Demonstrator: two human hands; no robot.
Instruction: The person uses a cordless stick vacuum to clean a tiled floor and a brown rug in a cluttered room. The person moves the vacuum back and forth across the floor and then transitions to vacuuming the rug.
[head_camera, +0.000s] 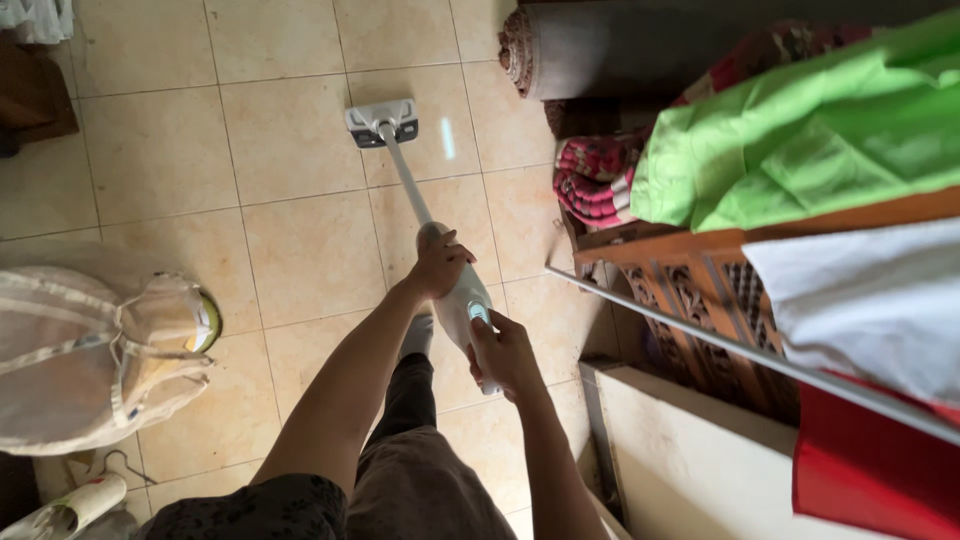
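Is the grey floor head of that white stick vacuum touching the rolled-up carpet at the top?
Apart. The head view shows the grey floor head on bare tile, with open floor between it and the rolled-up carpet.

Vacuum body partly hidden under both hands. Rolled carpet cut off by top edge. Bottle cropped at lower left corner.

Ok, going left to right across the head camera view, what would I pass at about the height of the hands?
Beige cloth bag → left hand on the white stick vacuum → right hand at the vacuum's grip → carved wooden furniture → white cloth.
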